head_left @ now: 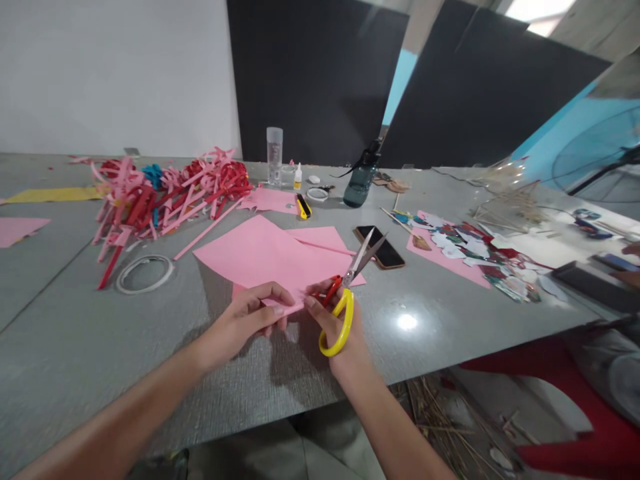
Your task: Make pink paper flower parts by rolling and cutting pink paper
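Observation:
My left hand (pixel 263 312) pinches the near edge of a pink paper sheet (pixel 260 257), which appears folded over there. With its fingertips at that same edge, my right hand (pixel 333 317) also carries a pair of scissors (pixel 345 287) with one red and one yellow handle loop. The scissor blades stand apart and point away, above the phone (pixel 381 247). Part of the right hand's fingers is hidden behind the scissors. A narrow pink strip (pixel 323 247) lies across the paper behind my hands.
Left is a heap of pink and red paper strips (pixel 170 193), with a white tape roll (pixel 145 274) before it. Behind the sheet stand a glue bottle (pixel 298 177), a yellow cutter (pixel 303 207), a clear bottle (pixel 275 157) and a dark water bottle (pixel 361 179). Paper scraps (pixel 465 247) lie right.

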`<state>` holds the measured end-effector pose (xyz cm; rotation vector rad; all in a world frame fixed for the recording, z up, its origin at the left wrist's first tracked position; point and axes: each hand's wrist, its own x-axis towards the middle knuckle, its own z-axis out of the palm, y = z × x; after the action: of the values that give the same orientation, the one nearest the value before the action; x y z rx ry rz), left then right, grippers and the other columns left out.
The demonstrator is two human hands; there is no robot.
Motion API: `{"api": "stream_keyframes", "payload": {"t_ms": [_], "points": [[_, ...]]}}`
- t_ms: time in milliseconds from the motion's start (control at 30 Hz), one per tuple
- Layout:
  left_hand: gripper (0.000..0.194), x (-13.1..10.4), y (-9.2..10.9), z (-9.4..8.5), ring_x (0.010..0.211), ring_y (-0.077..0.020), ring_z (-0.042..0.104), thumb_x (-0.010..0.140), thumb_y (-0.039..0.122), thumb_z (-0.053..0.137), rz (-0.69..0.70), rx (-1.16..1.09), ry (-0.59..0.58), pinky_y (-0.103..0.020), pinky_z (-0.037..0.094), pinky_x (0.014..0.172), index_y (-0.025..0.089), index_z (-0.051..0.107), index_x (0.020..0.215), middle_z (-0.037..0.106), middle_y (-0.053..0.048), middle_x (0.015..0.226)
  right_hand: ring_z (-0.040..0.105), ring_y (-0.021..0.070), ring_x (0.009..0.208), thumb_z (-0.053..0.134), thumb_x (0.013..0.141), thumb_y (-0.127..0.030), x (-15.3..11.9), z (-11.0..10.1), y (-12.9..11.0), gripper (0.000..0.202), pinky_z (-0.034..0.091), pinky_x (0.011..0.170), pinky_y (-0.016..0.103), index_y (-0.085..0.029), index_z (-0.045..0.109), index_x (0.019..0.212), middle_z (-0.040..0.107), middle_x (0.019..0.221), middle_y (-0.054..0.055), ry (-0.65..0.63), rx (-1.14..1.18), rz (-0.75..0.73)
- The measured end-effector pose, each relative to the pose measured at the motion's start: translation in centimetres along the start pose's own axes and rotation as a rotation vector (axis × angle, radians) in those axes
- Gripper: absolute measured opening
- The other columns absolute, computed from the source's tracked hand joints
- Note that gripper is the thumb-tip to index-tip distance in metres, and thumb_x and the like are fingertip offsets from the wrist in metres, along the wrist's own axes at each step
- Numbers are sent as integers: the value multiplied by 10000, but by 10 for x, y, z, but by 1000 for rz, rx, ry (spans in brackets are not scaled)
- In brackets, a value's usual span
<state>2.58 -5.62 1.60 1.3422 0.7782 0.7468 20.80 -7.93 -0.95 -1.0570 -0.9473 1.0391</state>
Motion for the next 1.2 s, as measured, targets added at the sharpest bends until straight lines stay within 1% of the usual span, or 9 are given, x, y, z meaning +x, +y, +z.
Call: {"api": "stream_keyframes", "payload": {"t_ms": [100,200,400,533,633,833,1000,1133,1200], "points": [[294,0,-1,-3,629,-94,477,915,436,595,17,-28,-58,-213,347,578,182,623,1061,644,-24,808,656,192,867,815,710,-365,2,-1,3,336,527,793,333,-212,575,889,673,901,27,10,29,1],[345,-1,-1,-4,646,-98,483,901,464,623,26,-35,-84,-218,355,590,186,629,1105,657,-37,854,656,193,876,816,707,-350,2,-1,1,334,520,815,337,-215,566,882,676,906,26,11,41,19],[339,-1,-2,-4,585,-86,452,921,481,606,63,-9,-38,-210,339,539,169,636,1049,654,-34,807,645,198,890,831,707,-337,1,2,-6,330,514,780,314,-202,571,859,676,892,40,-17,72,26],[317,1,-3,-4,560,-75,448,942,469,583,92,-12,-33,-200,334,515,167,636,1023,656,-27,789,625,170,805,855,673,-321,3,4,-6,369,505,753,301,-211,562,868,636,825,1,-9,108,21],[299,1,-3,-4,553,-68,466,956,453,567,99,1,-26,-193,340,511,174,648,1026,663,-22,784,609,158,785,844,686,-301,4,4,-5,357,500,739,294,-221,560,888,618,816,-12,-4,122,14],[282,-2,-1,-3,546,-65,492,965,428,563,130,87,20,-185,370,508,171,670,1012,674,-18,760,583,142,721,857,650,-287,5,4,-1,394,496,668,273,-221,552,890,589,774,-29,36,174,28],[270,-2,-1,-1,534,-61,504,976,412,552,163,141,21,-172,390,500,173,668,1025,688,-14,741,592,129,735,844,679,-253,6,3,0,361,496,709,270,-214,553,889,602,789,-31,18,165,2],[254,-2,-3,1,510,-56,494,962,399,583,215,178,82,-161,385,479,164,673,1000,683,-7,697,618,141,754,845,685,-260,6,2,2,343,505,731,284,-212,566,877,616,804,-25,16,167,12],[245,-3,-4,1,505,-55,495,960,389,589,234,195,114,-158,386,475,159,671,983,684,-9,692,639,157,788,832,707,-273,6,1,4,309,514,746,295,-211,576,869,649,835,-6,15,150,8]]}}
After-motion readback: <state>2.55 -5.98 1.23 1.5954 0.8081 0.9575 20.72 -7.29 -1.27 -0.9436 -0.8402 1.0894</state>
